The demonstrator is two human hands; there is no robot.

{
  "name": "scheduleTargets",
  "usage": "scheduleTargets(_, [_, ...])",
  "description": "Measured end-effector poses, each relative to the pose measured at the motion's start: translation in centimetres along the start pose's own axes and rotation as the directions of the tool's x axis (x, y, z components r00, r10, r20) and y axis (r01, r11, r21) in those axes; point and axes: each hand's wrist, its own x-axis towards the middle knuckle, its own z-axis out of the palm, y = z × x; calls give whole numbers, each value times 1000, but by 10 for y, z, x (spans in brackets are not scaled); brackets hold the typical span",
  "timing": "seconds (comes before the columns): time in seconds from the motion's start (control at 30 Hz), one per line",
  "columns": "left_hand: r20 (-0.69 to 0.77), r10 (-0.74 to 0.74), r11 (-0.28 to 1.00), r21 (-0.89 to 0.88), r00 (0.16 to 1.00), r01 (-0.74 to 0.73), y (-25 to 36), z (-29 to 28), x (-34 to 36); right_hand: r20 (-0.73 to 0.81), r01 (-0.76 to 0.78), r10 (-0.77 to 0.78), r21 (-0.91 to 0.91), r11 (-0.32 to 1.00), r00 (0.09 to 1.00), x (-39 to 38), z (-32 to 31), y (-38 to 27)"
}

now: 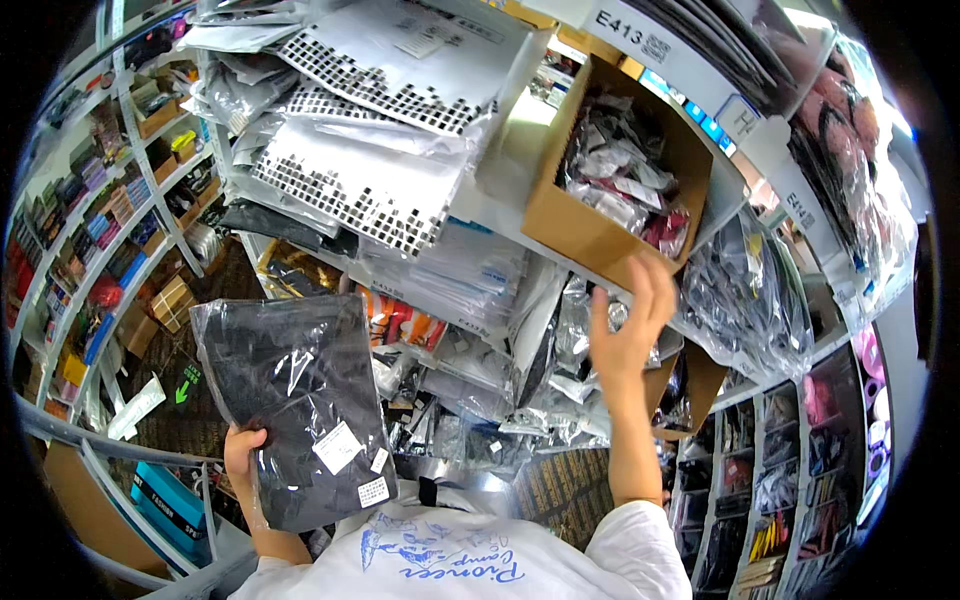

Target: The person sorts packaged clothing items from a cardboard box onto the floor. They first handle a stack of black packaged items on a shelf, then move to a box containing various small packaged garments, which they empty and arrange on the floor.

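Note:
My left hand (243, 450) grips the lower left edge of a flat black package (290, 395) in clear plastic, its thumb lying across the front. The contents look like folded black fabric, and white labels (338, 447) are stuck near the lower right corner. Raised on the other side, my right hand (634, 322) has its fingers apart and holds nothing. Its fingertips overlap the near lower edge of an open cardboard box (575, 236); whether they touch it I cannot tell. Small clear-bagged items (615, 165), some red, fill that box.
White mailer bags with black squares (365, 185) are stacked at the upper left. Clear-bagged dark goods (750, 300) bulge from the shelf right of the box. A second cardboard box (700, 395) sits below. Loaded shelving (160, 200) lines the left; bins (780, 480) stand at lower right.

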Motion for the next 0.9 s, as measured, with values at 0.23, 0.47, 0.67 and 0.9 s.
scheduleTargets(0.23, [260, -95, 981, -139, 961, 134, -21, 19, 29, 892, -919, -233, 393, -23, 387, -156, 19, -122])
scheduleTargets(0.47, [165, -166, 981, 127, 972, 146, 5, 104, 35, 888, -849, -4, 439, -294, 460, -140, -2, -147])
scheduleTargets(0.67, [441, -211, 902, 431, 872, 1, 42, 174, 92, 679, -719, 315, 694, 16, 663, -58, -44, -111])
scheduleTargets(0.9, [367, -353, 846, 518, 861, 127, 43, 264, 131, 548, -633, 360, 751, 186, 755, 35, -80, -90])
